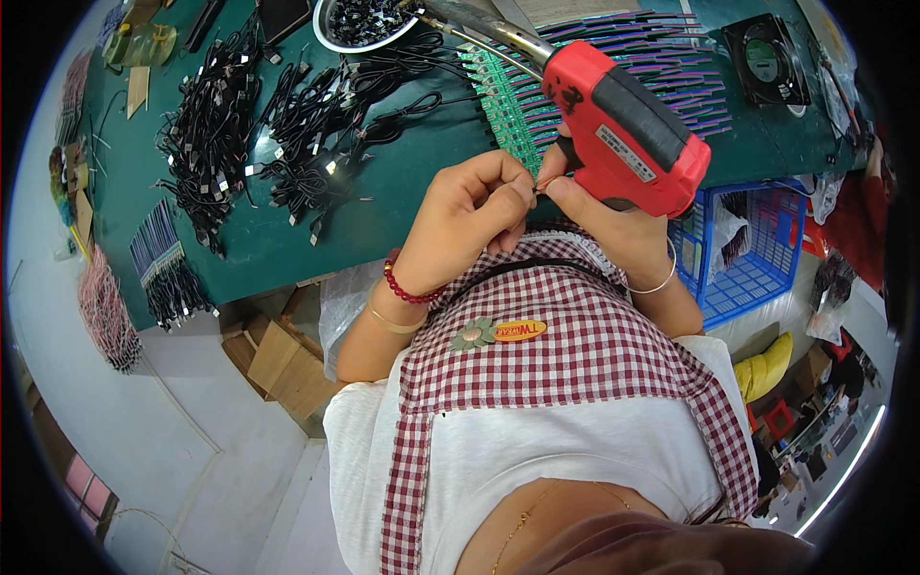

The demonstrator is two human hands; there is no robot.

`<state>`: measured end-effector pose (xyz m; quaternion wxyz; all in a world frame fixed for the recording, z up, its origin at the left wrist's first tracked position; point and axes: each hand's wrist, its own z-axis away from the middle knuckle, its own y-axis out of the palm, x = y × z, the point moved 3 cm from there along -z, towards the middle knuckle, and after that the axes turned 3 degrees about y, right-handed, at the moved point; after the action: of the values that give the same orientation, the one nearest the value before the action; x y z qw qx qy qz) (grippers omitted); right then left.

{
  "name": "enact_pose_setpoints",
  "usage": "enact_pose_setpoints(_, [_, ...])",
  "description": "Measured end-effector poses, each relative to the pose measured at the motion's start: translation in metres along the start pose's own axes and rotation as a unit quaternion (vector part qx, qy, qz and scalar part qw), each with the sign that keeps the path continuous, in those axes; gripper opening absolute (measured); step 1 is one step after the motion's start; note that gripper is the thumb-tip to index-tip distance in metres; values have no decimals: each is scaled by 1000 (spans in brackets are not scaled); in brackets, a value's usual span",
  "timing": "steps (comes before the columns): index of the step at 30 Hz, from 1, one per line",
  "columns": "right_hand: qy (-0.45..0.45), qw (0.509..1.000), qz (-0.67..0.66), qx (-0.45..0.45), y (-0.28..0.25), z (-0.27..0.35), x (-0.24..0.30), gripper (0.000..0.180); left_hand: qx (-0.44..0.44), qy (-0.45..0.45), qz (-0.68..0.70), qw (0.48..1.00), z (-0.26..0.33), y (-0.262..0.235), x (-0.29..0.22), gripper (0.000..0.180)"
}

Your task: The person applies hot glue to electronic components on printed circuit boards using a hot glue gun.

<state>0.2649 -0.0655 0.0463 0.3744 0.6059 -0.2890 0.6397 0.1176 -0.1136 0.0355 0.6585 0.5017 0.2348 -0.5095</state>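
My left hand [476,204] is closed, its thumb and forefinger pinched together close to the fingertips of my right hand [609,218]. Between them is something thin and small, too little to name. A red soldering gun [613,144] with a black grip rests in my right hand, its metal nozzle [503,31] pointing up to the far left. Part of my right hand is hidden behind the tool. Just beyond my fingers lies a row of green circuit boards [506,115], with many dark, pink and blue wires [661,86] running off to the right.
Black cables with metal plugs [213,134] lie heaped on the green table [383,213]. A white bowl [324,38] of small dark parts stands at the back, and a black fan [765,62] at the far right. Below the table's right edge is a blue crate [757,287].
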Motion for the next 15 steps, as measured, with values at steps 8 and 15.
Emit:
enact_pose_setpoints(8, [30, 998, -34, -42, 6, 3, 3, 13, -38, 100, -65, 992, -3, 1, 5, 6])
enact_pose_setpoints(15, [35, 993, -18, -115, 4, -5, 1, 15, -151, 324, -378, 854, -1, 7, -17, 9])
